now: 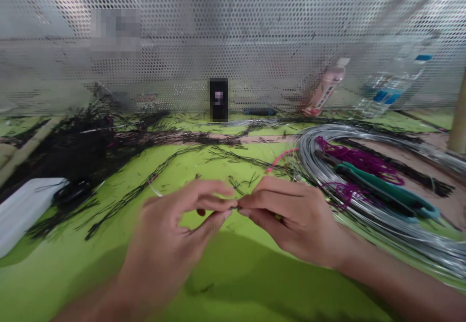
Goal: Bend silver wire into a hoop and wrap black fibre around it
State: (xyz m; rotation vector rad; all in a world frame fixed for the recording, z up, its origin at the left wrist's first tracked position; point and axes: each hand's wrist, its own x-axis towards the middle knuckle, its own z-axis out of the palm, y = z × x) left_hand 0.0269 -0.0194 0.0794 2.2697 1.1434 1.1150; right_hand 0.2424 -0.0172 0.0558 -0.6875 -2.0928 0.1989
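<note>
My left hand [163, 237] and my right hand [298, 217] meet fingertip to fingertip above the green tabletop [225, 268]. Thumb and finger are pinched together on each hand. Between the tips shows a tiny dark piece [236, 208], too small and blurred to name; the fingers hide most of it. Just beyond the fingertips lie short black wire-like twigs [238, 185]. A long twisted black strand [140, 193] stretches across the table past my left hand. To the right of my right hand rests a large coil of clear or silvery line [309, 150].
Teal-handled pliers [386, 191] and purple cord [364, 159] lie on the coil. A dark tangled heap [73, 142] and a white box-like object [31, 205] are at left. A phone-like dark object [219, 111], pink bottle [325, 89] and clear bottle [391, 91] stand against the perforated metal panel [182, 70].
</note>
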